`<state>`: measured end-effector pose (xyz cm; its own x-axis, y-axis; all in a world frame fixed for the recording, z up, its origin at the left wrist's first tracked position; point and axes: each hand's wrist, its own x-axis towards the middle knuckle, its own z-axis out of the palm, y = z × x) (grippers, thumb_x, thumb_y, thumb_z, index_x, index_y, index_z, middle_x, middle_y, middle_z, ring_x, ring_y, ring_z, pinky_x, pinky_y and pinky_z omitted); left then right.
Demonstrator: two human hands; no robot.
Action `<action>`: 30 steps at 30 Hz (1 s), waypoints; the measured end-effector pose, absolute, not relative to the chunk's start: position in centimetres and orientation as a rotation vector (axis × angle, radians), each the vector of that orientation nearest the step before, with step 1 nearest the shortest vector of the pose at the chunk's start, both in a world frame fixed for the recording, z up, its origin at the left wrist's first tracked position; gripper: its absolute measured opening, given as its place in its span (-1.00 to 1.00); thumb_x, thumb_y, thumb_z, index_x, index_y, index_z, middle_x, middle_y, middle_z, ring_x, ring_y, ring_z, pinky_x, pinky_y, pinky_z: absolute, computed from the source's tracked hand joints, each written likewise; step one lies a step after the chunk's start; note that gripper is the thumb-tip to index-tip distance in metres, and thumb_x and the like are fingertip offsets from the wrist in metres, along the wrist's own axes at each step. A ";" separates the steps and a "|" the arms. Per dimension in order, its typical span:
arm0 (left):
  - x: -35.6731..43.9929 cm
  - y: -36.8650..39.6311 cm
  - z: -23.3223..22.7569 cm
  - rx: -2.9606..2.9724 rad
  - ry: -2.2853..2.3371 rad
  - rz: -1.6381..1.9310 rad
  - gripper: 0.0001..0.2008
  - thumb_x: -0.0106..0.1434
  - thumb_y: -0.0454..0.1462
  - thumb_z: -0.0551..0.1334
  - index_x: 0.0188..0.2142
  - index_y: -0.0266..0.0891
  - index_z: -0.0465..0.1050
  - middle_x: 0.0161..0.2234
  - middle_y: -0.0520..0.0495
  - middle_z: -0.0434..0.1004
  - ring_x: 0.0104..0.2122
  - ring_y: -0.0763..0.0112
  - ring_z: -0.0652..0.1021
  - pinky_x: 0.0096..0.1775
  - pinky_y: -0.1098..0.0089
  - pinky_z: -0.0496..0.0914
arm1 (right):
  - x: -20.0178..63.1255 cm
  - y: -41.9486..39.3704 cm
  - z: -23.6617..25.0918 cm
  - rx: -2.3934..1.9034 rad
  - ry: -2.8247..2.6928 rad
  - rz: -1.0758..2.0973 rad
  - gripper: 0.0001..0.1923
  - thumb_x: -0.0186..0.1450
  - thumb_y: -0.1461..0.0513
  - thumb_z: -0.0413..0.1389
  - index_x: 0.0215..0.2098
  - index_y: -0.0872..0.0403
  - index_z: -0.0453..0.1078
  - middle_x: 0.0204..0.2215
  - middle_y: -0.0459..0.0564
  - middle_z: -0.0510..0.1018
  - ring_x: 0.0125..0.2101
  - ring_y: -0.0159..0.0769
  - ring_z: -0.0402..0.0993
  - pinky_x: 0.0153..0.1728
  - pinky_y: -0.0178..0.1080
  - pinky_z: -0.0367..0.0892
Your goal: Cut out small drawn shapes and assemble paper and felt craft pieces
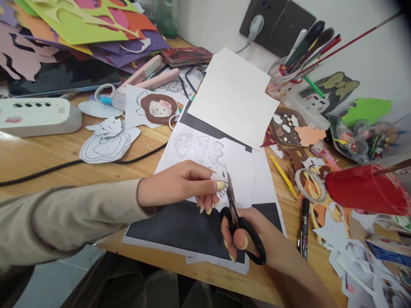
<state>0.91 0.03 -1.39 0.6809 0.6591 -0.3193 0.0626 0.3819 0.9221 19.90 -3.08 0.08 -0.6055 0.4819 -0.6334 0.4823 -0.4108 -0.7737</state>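
Note:
Between its thumb and fingers, my left hand (186,184) pinches a small paper cutout (222,191) with black line drawing on it. My right hand (247,233) has its thumb and fingers through the black handles of a pair of scissors (231,199), whose blades point away from me and meet the paper's right edge. Beneath both hands lies a white sheet printed with outline drawings (192,147), partly covered by my left hand. Under that sheet is a black sheet (180,226). A blank white sheet (237,94) rests farther back.
Left are a power strip (38,115), a black cable (144,152), a drawn cutout (109,145) and a pile of coloured paper (90,25). To the right are yellow tweezers (284,177), a black marker (303,231), a tape roll (310,185), a red cup (362,190) and paper scraps (337,231).

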 end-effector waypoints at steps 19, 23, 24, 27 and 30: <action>0.4 0.5 -1.0 1.215 0.732 0.282 -0.72 0.15 -0.20 0.05 -0.55 -0.36 0.34 -0.61 -0.02 0.36 -0.58 0.54 0.40 -0.48 0.56 0.30 | 20.1 -3.1 1.4 1.570 1.579 -2.072 -0.83 0.02 0.19 0.03 -0.64 0.13 0.21 -0.70 -0.12 0.28 -0.63 -0.45 0.17 -0.64 -0.40 0.05; 0.7 0.2 -1.0 1.220 0.729 0.348 -0.74 0.17 -0.19 0.03 -0.45 -0.35 0.36 -0.52 -0.01 0.41 -0.52 0.58 0.40 -0.45 0.59 0.30 | 20.2 -3.1 0.7 1.484 1.685 -2.174 -0.68 0.08 0.04 0.01 -0.56 0.16 0.25 -0.68 -0.10 0.31 -0.63 -0.47 0.16 -0.60 -0.38 0.05; 0.9 0.1 -1.0 1.216 0.725 0.371 -0.75 0.17 -0.20 0.04 -0.45 -0.35 0.36 -0.50 0.00 0.41 -0.51 0.59 0.39 -0.44 0.60 0.29 | 20.1 -3.1 0.4 1.470 1.710 -2.200 -0.62 0.08 -0.01 0.00 -0.56 0.16 0.25 -0.68 -0.09 0.31 -0.63 -0.47 0.15 -0.59 -0.38 0.05; 1.2 -0.2 -1.1 1.196 0.722 0.411 -0.77 0.17 -0.22 0.04 -0.45 -0.35 0.34 -0.48 0.01 0.40 -0.51 0.61 0.37 -0.44 0.61 0.29 | 20.0 -3.3 -0.2 1.490 1.721 -2.249 -0.51 0.03 -0.13 -0.04 -0.57 0.16 0.23 -0.68 -0.08 0.32 -0.63 -0.46 0.16 -0.58 -0.38 0.06; 1.3 -0.3 -1.2 1.180 0.743 0.467 -0.78 0.18 -0.23 0.01 -0.40 -0.34 0.33 -0.48 0.01 0.39 -0.51 0.60 0.37 -0.44 0.59 0.30 | 19.9 -3.4 -0.6 1.495 1.672 -2.310 -0.49 0.00 -0.15 -0.03 -0.56 0.16 0.23 -0.68 -0.08 0.32 -0.63 -0.46 0.17 -0.57 -0.37 0.07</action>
